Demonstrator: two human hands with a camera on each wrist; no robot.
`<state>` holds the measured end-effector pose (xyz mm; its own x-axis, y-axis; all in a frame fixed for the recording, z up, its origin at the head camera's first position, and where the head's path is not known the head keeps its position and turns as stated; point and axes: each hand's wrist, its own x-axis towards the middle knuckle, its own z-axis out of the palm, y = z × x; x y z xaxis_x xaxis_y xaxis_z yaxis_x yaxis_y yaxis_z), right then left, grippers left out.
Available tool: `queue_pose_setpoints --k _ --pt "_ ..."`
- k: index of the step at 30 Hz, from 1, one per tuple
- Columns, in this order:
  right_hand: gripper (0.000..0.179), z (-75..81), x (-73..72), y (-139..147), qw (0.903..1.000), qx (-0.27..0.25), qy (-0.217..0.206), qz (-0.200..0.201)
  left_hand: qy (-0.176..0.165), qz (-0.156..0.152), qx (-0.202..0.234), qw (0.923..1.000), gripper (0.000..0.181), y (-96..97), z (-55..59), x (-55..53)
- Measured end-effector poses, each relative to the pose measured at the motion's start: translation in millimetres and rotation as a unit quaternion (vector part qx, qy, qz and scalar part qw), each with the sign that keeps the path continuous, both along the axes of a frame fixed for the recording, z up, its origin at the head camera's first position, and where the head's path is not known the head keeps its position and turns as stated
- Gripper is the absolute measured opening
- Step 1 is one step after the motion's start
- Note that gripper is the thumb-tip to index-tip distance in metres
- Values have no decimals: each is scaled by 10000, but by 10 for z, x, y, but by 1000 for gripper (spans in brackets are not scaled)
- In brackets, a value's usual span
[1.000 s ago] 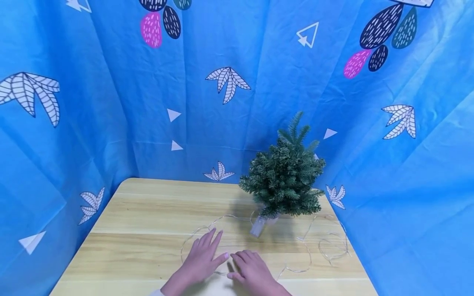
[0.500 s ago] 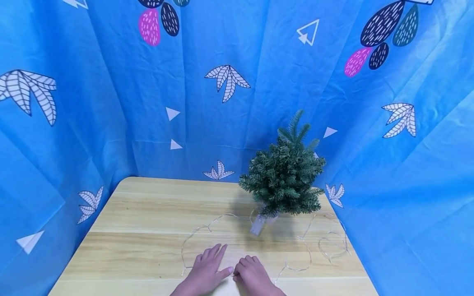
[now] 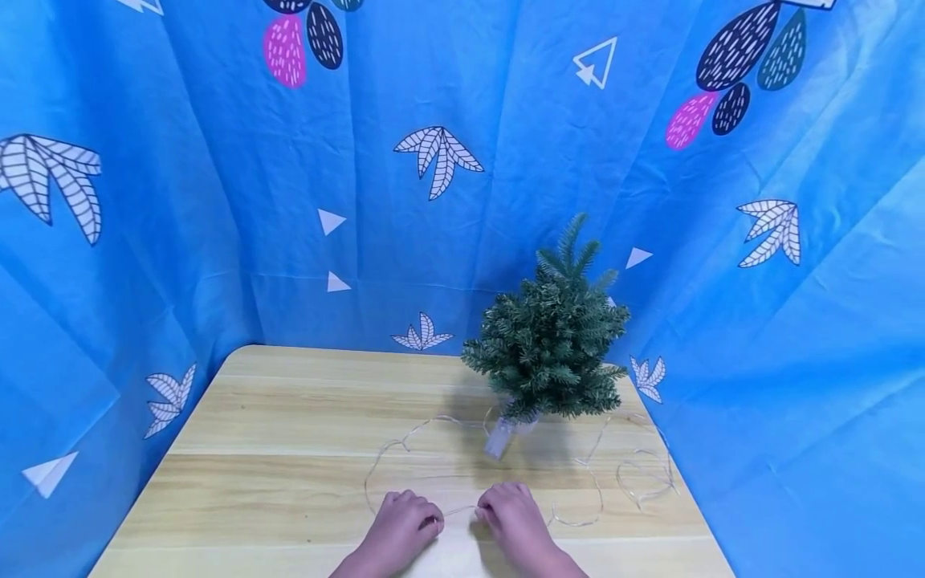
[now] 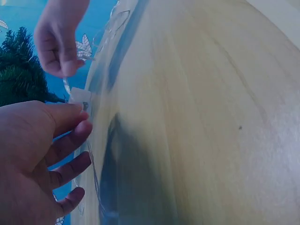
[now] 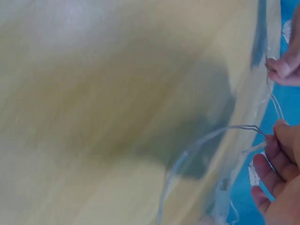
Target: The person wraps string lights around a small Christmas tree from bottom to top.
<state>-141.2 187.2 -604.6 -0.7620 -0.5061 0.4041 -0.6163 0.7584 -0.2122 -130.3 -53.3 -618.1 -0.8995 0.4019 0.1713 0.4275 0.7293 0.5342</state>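
Note:
A thin clear string-light wire (image 3: pixel 460 509) runs between my two hands just above the table front. My left hand (image 3: pixel 405 530) pinches it between thumb and index finger, as the left wrist view shows, with the other fingers loosely spread. Thumb and fingertips of my right hand (image 3: pixel 515 526) pinch another stretch of the wire (image 5: pixel 174 171), which curves away in the right wrist view. Behind the hands, a small green artificial Christmas tree (image 3: pixel 552 345) stands upright. At its foot lies a translucent battery box (image 3: pixel 499 438).
More of the wire loops loosely over the wooden table (image 3: pixel 253 449), left of the tree and at the right edge. A blue patterned cloth (image 3: pixel 405 241) hangs around the back and both sides.
The left hand has gone from flat with straight fingers to gripping the wire. The right hand has closed on it too, and the hands have moved slightly apart, stretching wire between them.

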Motion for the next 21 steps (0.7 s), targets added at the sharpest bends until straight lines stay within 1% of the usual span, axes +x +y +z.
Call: queue_pose_setpoints --k 3,5,7,10,13,14,17,19,21 --pt "6 69 -7 34 9999 -96 112 -21 -180 56 252 9995 13 14 -2 -4" --pt "7 104 -14 45 9997 -160 204 -45 -205 83 387 9990 18 29 -8 -8" --pt "8 130 -21 45 9993 -234 285 -94 -141 93 405 9990 17 38 -14 -12" --pt "10 156 -27 31 9987 -341 317 -183 63 56 221 9997 10 40 -3 -13" --pt "10 186 -18 4 9985 -480 199 -151 296 -14 48 9995 6 60 47 -17" --pt "10 197 -14 -7 9985 -516 149 -108 375 -41 14 9993 7 74 76 -21" --pt "14 232 -14 -51 9983 -574 77 101 766 -159 -36 9969 7 137 180 -47" --pt "16 258 -21 -82 9980 -555 145 256 1009 -232 -55 9946 7 184 254 -73" --pt "16 285 -33 -113 9975 -516 306 381 1165 -283 -80 9927 8 226 324 -104"
